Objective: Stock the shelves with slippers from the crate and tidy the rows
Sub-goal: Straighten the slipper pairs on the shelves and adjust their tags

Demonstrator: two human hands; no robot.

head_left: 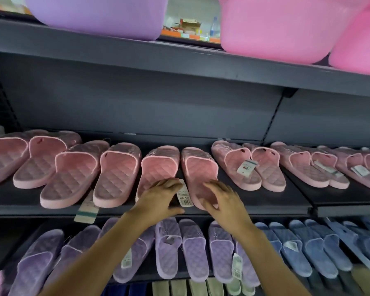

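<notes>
A: Where are the hands?
B: Both are at the front edge of the middle shelf (265,201), about midway along the pink row. The left hand (160,196) lies over the heel of the left pink slipper (156,165). Its fingers are spread and nearly straight on the sole, and the thumb stretches along the shelf's front edge. It rests there, relaxed, not clenched.
A: And the other?
B: The right hand (220,199) is on the heel of the right pink slipper (199,167), just beside the first. Its fingers are bent round the heel end, thumb on the inner side, so it grips that slipper.
A: How do the two slippers lie?
B: Flat, with toes towards the back panel and heels at the front edge. A white barcode tag (184,194) lies in the narrow gap between them, right beside the left hand's fingers.
A: The rest of that shelf?
B: More pink slippers (77,174) run towards both side edges; those left of the hands are angled and overlap. A paper tag (87,208) hangs over the front edge.
A: Above and below?
B: The lower shelf (6,242) holds purple slippers (192,246) and blue slippers (308,242). A purple tub (98,16) and pink tubs (276,28) sit on the top shelf (115,58).
</notes>
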